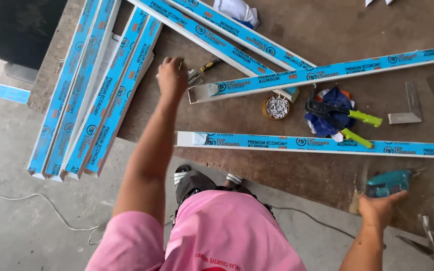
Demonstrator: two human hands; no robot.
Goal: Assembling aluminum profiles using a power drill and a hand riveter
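the left hand (171, 76) reaches out over a small heap of screws (194, 76) on the worktable (297, 175), fingers curled down on them; what it grips cannot be told. the right hand (377, 208) closes on a teal drill (389, 183) at the table's near edge. a blue-wrapped metal bar (307, 144) lies between them.

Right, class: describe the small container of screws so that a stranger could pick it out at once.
Start at the brown worktable and find the two long blue-wrapped bars lying across it. Between them, beside a heap of blue cloth, sits the round container of screws. It alone is circular, filled with pale screws.
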